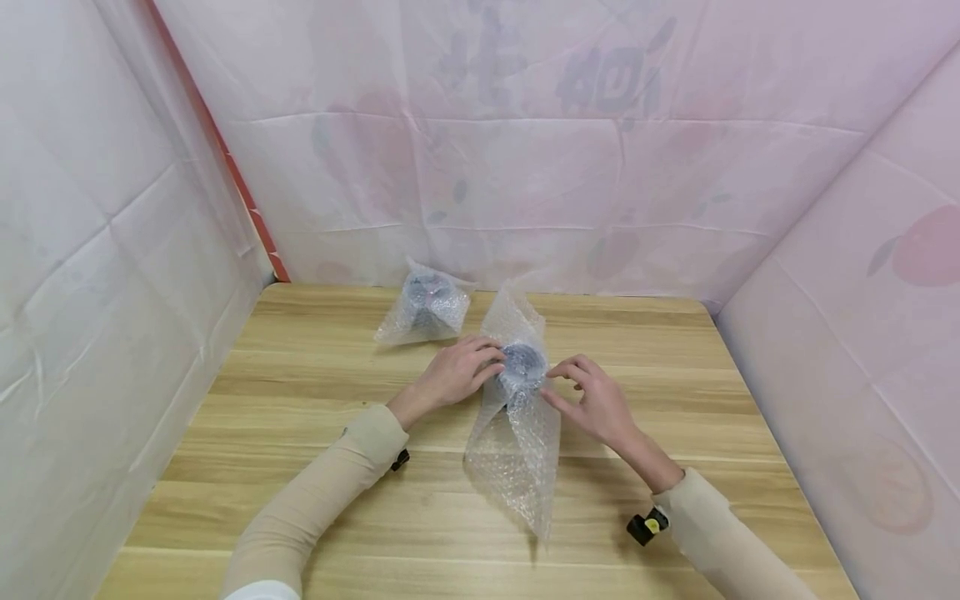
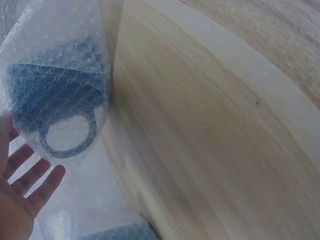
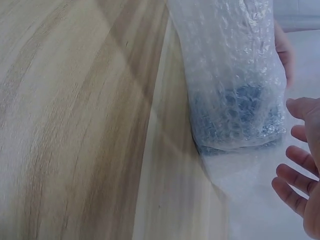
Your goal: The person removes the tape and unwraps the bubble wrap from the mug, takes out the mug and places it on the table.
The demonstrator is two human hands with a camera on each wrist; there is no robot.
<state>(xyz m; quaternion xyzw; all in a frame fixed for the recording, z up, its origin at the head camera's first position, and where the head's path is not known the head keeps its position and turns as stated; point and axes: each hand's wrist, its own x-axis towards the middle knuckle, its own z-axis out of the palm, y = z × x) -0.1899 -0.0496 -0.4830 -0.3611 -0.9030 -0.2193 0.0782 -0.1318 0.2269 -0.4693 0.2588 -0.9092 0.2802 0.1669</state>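
Observation:
A dark blue mug stands in the middle of the table, covered by a sheet of bubble wrap with one long corner trailing toward me and another toward the back. Through the plastic its looped handle shows in the left wrist view, on the side of my left hand. The fingers of that hand are spread, with the fingertips right at the wrapped side. On the opposite side is my right hand, fingers apart and lightly bent, its tips close beside the plastic and holding nothing.
A second bubble-wrapped bundle with something dark inside sits behind my left hand, near the back edge. The wood-grain table is bounded by hanging white and pink cloth at the back and sides.

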